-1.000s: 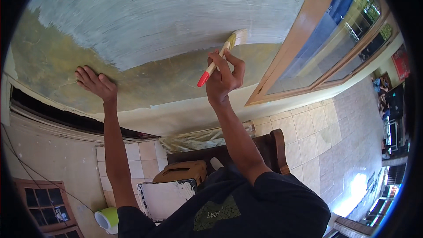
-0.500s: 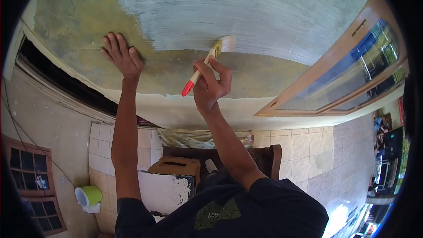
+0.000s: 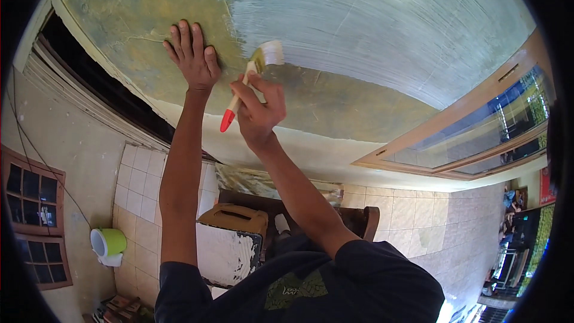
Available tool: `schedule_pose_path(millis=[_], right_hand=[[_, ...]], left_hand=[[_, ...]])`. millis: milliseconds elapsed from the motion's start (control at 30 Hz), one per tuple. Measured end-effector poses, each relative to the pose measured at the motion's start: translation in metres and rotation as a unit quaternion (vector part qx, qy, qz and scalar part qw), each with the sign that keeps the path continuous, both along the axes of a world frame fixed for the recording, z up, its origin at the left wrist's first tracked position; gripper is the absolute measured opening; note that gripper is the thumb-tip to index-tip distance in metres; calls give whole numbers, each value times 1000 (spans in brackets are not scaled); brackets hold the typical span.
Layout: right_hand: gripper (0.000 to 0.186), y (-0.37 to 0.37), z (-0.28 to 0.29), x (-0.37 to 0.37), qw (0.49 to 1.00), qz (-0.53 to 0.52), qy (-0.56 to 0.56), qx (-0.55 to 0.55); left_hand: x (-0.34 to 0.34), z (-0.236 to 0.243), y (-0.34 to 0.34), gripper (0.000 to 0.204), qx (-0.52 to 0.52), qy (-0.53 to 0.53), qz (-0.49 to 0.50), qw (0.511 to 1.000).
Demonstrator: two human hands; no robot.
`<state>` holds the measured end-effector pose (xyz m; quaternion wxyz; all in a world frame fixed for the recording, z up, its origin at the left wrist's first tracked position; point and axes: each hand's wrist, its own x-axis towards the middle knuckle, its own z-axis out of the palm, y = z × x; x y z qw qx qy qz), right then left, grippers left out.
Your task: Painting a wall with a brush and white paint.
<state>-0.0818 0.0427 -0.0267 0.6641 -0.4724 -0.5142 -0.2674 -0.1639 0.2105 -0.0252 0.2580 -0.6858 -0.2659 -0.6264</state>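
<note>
from here i watch the right hand [image 3: 260, 106] pinch the paintbrush [image 3: 256, 60] low on its handle, presumably for finer control, the bristles at the lower edge of the pale paint [image 3: 347, 24]. the left hand [image 3: 196, 64] lies flat, fingers spread, on the olive patch [image 3: 125, 18] of wall, likely as a brace clear of the paint. the white-smeared tray [image 3: 222, 254] sits below, probably for easy reach.

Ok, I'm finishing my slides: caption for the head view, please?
Right hand holds a paintbrush at the edge of the pale paint; left hand rests on the wall's olive part.
</note>
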Motion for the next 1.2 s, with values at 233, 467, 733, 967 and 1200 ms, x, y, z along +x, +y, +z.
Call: schedule_pose_path(millis=[233, 467, 733, 967, 1200], right_hand=[[31, 2, 6, -29, 998, 62, -10, -6], [21, -42, 22, -26, 985, 164, 37, 25], [15, -51, 28, 59, 984, 134, 117, -16], [18, -83, 8, 120, 986, 110, 126, -7], [18, -115, 2, 172, 985, 90, 147, -7]], left_hand=[[-10, 1, 2, 54, -5, -26, -15, 1000], [-17, 13, -8, 53, -6, -20, -12, 1000], [8, 16, -23, 53, -4, -14, -32, 999], [36, 8, -31, 54, 2, 0, -14, 1000], [64, 4, -45, 55, 14, 6, -3, 1000]])
